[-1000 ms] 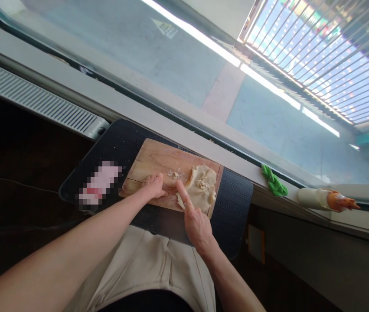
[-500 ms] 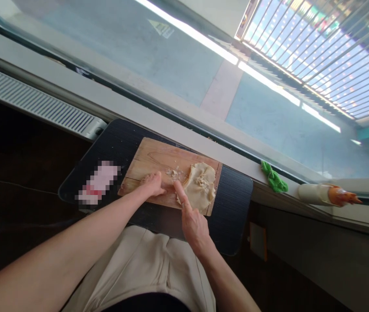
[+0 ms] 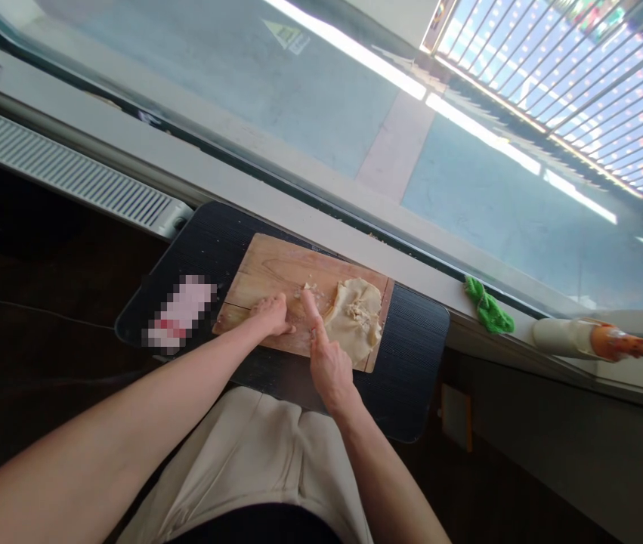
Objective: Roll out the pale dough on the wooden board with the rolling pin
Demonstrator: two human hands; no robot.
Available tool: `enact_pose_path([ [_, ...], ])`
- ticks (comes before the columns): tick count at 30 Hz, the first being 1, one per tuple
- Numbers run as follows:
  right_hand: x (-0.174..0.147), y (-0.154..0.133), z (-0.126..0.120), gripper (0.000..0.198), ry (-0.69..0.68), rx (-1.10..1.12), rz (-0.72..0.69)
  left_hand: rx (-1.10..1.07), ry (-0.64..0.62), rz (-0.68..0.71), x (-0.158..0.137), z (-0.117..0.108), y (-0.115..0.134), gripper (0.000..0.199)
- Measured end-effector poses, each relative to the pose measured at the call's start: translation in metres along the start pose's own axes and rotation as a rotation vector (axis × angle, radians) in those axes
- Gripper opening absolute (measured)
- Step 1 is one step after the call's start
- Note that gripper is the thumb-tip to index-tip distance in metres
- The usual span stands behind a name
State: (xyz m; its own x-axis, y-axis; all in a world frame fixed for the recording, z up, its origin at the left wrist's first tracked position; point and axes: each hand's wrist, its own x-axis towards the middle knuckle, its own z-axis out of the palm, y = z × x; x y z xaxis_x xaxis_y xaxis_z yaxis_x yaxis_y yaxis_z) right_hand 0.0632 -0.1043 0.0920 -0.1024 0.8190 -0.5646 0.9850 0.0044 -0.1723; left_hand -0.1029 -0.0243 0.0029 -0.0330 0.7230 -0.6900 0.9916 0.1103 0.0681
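Note:
A wooden board (image 3: pixel 285 266) carries a flattened, creased sheet of pale dough (image 3: pixel 358 344) on its right part. Torn dough bits lie on the sheet, and small crumbs (image 3: pixel 310 286) are scattered at mid-board. My left hand (image 3: pixel 273 313) rests on the board's front left, fingers spread and nothing visible in them. My right hand (image 3: pixel 329 364) is left of the dough sheet, its index finger stretched out with the tip at the crumbs. Its other fingers curl under the palm and are partly hidden; I see no tool there.
The board sits on a small black table (image 3: pixel 412 332) against a window sill (image 3: pixel 276 204). A blurred pink-and-white item (image 3: pixel 185 306) lies on the table's left. On the sill are a green cloth (image 3: pixel 488 306) and a white bottle (image 3: pixel 564 337) with an orange end. A radiator (image 3: pixel 72 162) stands left.
My right index finger has moved away from me across the board, from the dough's left edge to the crumbs. My left hand stays on the board. The whole view has shifted slightly.

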Motion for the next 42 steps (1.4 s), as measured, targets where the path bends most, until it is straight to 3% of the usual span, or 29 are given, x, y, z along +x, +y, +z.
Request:
enact_pose_path([
  [12, -0.006, -0.003, -0.01, 0.059, -0.04, 0.014, -0.047, -0.009, 0.009, 0.009, -0.003, -0.003, -0.001, 0.07],
  [18, 0.004, -0.01, -0.004, 0.059, -0.004, -0.004, -0.029, -0.021, 0.02, 0.016, 0.0, 0.0, -0.002, 0.073],
  [24, -0.002, -0.008, 0.005, 0.061, -0.06, -0.025, -0.028, -0.037, 0.018, 0.013, 0.001, 0.0, -0.003, 0.071],
  [30, 0.026, -0.027, -0.019, 0.066, 0.007, 0.041, -0.082, -0.032, 0.015, -0.002, 0.001, 0.001, -0.002, 0.077],
  [36, 0.01, -0.005, -0.015, 0.059, -0.089, -0.026, 0.0, -0.025, -0.001, -0.003, -0.001, -0.004, -0.002, 0.072],
  [42, 0.0, 0.005, -0.008, 0.057, -0.061, 0.013, 0.014, -0.025, 0.0, 0.002, -0.002, -0.005, -0.002, 0.072],
])
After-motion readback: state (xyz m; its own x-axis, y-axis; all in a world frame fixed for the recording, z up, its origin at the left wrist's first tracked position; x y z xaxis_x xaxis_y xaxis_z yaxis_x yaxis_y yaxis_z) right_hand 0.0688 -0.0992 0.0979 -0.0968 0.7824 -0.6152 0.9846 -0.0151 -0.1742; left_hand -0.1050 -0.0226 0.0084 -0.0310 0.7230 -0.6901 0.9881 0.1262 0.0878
